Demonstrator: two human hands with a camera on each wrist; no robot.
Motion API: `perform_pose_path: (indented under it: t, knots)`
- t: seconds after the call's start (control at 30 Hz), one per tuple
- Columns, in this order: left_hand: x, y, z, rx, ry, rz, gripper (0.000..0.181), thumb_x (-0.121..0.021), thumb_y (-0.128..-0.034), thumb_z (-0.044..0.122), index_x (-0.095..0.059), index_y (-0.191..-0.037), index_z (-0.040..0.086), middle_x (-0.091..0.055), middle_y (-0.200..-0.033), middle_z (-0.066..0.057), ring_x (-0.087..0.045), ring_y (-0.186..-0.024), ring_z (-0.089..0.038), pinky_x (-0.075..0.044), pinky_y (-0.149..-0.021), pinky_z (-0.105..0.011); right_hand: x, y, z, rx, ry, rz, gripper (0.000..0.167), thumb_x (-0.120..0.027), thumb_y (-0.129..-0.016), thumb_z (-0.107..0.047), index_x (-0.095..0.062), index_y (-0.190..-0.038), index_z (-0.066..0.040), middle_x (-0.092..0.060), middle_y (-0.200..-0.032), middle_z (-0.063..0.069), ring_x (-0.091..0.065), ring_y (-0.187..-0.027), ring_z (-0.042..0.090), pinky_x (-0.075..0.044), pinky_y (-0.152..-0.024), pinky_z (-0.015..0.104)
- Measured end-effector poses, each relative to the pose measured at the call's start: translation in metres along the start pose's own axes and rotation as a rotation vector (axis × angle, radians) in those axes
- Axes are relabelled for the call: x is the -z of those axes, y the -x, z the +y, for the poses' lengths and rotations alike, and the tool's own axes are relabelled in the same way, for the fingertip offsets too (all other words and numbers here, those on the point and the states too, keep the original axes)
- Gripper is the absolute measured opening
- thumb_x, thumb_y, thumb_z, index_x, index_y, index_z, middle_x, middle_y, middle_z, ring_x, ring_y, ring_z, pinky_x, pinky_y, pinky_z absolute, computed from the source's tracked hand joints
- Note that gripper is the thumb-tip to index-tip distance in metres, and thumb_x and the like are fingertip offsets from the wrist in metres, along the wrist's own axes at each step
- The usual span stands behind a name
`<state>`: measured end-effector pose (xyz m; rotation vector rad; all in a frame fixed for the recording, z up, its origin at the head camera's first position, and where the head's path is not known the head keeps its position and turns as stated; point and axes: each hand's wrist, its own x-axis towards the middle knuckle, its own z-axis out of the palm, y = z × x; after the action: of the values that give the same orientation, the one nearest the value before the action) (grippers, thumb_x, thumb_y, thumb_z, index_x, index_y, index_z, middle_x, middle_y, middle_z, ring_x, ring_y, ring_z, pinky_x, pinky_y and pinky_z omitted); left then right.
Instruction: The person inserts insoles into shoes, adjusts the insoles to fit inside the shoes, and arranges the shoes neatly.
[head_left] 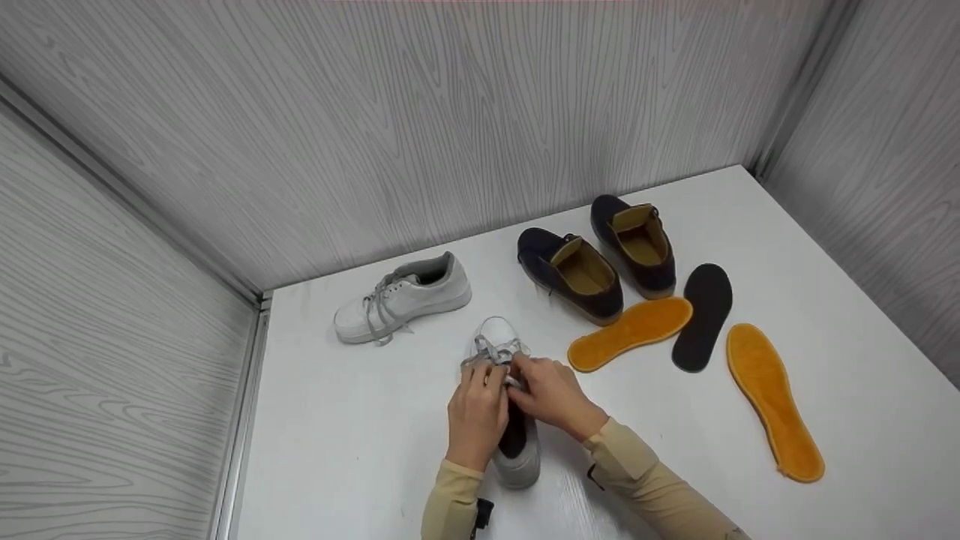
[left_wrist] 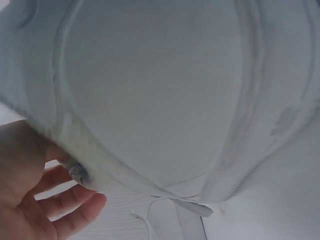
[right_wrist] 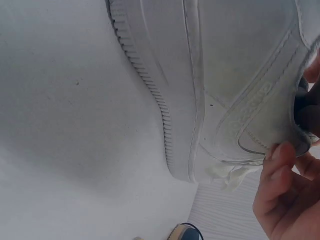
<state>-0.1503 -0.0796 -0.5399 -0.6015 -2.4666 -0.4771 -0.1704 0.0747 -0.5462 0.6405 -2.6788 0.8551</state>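
A white sneaker (head_left: 517, 472) stands upright on the table, its toe pointing away from me and its inside dark. My left hand (head_left: 476, 416) grips the left edge of its opening, near the grey laces (head_left: 487, 349). From the other side, my right hand (head_left: 555, 394) pinches the opening's edge by the tongue. In the left wrist view the sneaker's side (left_wrist: 155, 100) fills most of the frame, with curled fingers (left_wrist: 75, 205) at its edge. The right wrist view shows fingertips (right_wrist: 282, 155) on the collar; the tongue is mostly hidden by the hands.
Another white sneaker (head_left: 405, 300) lies at the back left of the table. Two dark shoes (head_left: 574, 274) stand at the back right. Near them lie an orange insole (head_left: 630, 334), a black insole (head_left: 703, 319) and a second orange insole (head_left: 772, 405). Panel walls border the table.
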Motion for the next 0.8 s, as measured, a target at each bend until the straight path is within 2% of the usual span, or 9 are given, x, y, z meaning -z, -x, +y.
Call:
perform_pose_path:
  t: [0.13, 0.23, 0.43, 0.53, 0.63, 0.8]
  knots:
    - [0.0, 0.006, 0.0, 0.086, 0.039, -0.035, 0.041, -0.076, -0.0746, 0.005, -0.06, -0.112, 0.002, -0.059, -0.111, -0.016, -0.06, -0.092, -0.03, -0.054, -0.061, -0.04, 0.001, -0.001, 0.001, 0.005, -0.019, -0.005, 0.021, -0.075, -0.081, -0.019, -0.055, -0.086, -0.013, -0.052, -0.064, -0.004, -0.048, -0.054, 0.014, -0.038, -0.048, 0.03]
    - [0.0, 0.009, -0.001, 0.12, 0.061, -0.055, 0.044, -0.074, -0.073, 0.003, -0.058, -0.114, 0.001, -0.057, -0.111, -0.018, -0.061, -0.087, -0.031, -0.053, -0.055, -0.041, 0.002, -0.002, 0.002, -0.008, -0.03, -0.012, 0.023, -0.074, -0.079, -0.019, -0.054, -0.088, -0.013, -0.051, -0.064, -0.004, -0.048, -0.054, 0.014, -0.037, -0.047, 0.03]
    - [0.004, 0.008, -0.006, 0.109, 0.087, -0.013, 0.019, -0.067, -0.0811, 0.001, -0.061, -0.099, 0.0, -0.057, -0.088, -0.013, -0.06, -0.069, -0.029, -0.05, -0.053, -0.041, 0.001, -0.002, 0.002, -0.082, -0.093, -0.028, 0.038, -0.073, -0.076, -0.017, -0.049, -0.106, -0.013, -0.049, -0.062, -0.002, -0.045, -0.05, 0.015, -0.036, -0.044, 0.03]
    - [0.004, 0.006, -0.008, 0.095, 0.075, 0.012, 0.01, -0.065, -0.0845, 0.001, -0.059, -0.093, 0.0, -0.057, -0.082, -0.012, -0.06, -0.061, -0.028, -0.049, -0.05, -0.041, 0.0, -0.003, 0.001, -0.094, -0.113, -0.027, 0.041, -0.072, -0.076, -0.016, -0.049, -0.109, -0.013, -0.051, -0.063, -0.001, -0.045, -0.051, 0.015, -0.037, -0.045, 0.031]
    - [0.003, 0.006, -0.009, 0.091, 0.061, 0.029, 0.009, -0.066, -0.0863, 0.001, -0.058, -0.091, -0.001, -0.058, -0.079, -0.012, -0.06, -0.057, -0.029, -0.049, -0.048, -0.041, -0.002, -0.004, 0.0, -0.09, -0.112, -0.01, 0.038, -0.072, -0.077, -0.014, -0.051, -0.108, -0.013, -0.051, -0.065, -0.001, -0.045, -0.051, 0.015, -0.038, -0.045, 0.031]
    - [0.0, 0.009, -0.01, 0.093, 0.069, 0.046, 0.014, -0.068, -0.0869, 0.002, -0.057, -0.095, -0.001, -0.06, -0.083, -0.014, -0.063, -0.058, -0.031, -0.05, -0.049, -0.04, -0.003, -0.002, 0.0, -0.041, -0.057, 0.029, 0.024, -0.072, -0.081, -0.009, -0.058, -0.099, -0.017, -0.053, -0.072, -0.003, -0.046, -0.056, 0.015, -0.036, -0.047, 0.029]
